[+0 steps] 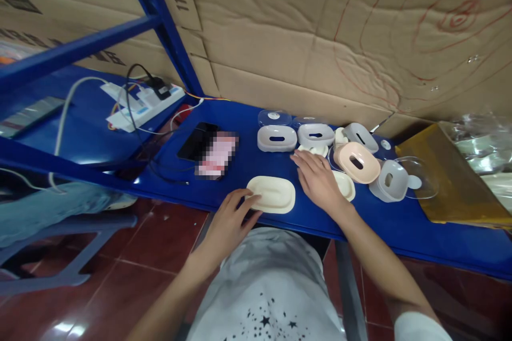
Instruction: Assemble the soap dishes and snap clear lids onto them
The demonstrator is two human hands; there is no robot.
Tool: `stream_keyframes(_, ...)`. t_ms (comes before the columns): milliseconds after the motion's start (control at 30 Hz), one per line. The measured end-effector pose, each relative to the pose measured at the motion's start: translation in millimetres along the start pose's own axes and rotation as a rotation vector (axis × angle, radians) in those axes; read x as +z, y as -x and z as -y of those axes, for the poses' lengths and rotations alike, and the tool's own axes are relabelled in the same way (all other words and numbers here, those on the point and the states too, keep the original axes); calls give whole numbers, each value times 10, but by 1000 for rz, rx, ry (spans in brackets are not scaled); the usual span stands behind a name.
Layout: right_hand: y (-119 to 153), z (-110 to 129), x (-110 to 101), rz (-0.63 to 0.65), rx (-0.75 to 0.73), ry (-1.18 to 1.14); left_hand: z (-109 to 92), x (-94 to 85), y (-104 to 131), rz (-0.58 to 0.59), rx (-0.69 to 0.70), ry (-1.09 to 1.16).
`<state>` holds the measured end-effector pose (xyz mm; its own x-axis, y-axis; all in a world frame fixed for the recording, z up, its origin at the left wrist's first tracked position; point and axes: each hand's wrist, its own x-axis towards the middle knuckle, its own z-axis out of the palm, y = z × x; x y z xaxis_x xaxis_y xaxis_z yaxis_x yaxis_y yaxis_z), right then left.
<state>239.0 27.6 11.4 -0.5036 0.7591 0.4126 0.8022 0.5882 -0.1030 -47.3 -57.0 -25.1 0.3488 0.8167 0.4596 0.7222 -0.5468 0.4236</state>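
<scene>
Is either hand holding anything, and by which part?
The left hand touches the cream tray at its left end; a firm grip cannot be confirmed. The right hand shows no visible hold.

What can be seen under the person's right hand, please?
The blue table shows around the right hand, and a cream dish peeks out on its right. The dish's other end and anything beneath the palm are covered.

Creased cardboard sheeting (272, 21), marked with red lines, stands at 12 o'clock. Blue metal frame (154, 20) at 11. Blue worktop (416, 240) extends to 4. Reddish tiled floor (132, 272) at 8, light glare noted; grey-blue stool (70, 279) there.
</scene>
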Motion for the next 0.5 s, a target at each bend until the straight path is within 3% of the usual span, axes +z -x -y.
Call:
stream_keyframes(100,-568,-118,194,74,25,63,53,9,-15,9,-42,55)
stream_keyframes(200,-802,-140,259,174,40,84,109,22,-43,31,-87,102)
stream_keyframes(267,-728,-39,192,160,23,54,144,30,-68,24,-87,93)
stream_keyframes(367,-399,226,-18,83,-63,-21,192,30,-123,-18,-42,36)
stream_keyframes(500,25,546,-221,106,-141,-46,239,12,-222,-8,29,3)
